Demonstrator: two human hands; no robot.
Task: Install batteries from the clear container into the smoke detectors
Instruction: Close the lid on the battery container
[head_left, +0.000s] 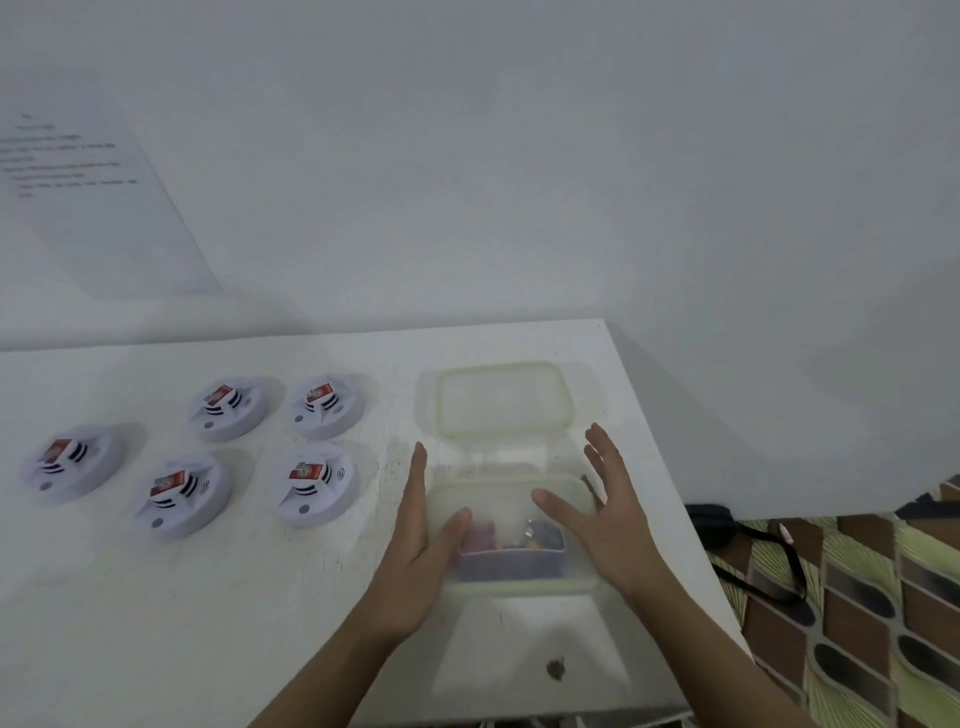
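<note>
Batteries (511, 535) lie blurred in the clear container (519, 586), between the two hands: left hand (421, 535) and right hand (605, 519) flank its walls, fingers straight, gripping nothing. Cells look small, rigid, likely light; pinch one across its sides. Lid (501, 397) lies open beyond both hands; smoke detectors (314, 483) sit outside the left hand.

- The clear container (519, 577) is showing as cloudy, translucent plastic; its lid (501, 400), lying behind it, is yellowing along the rim.
- Left of the container, the smoke detectors (314, 486) are looking like smooth white plastic.
- Under the container, the table (208, 597) is showing a matt white, scuffed top.
</note>
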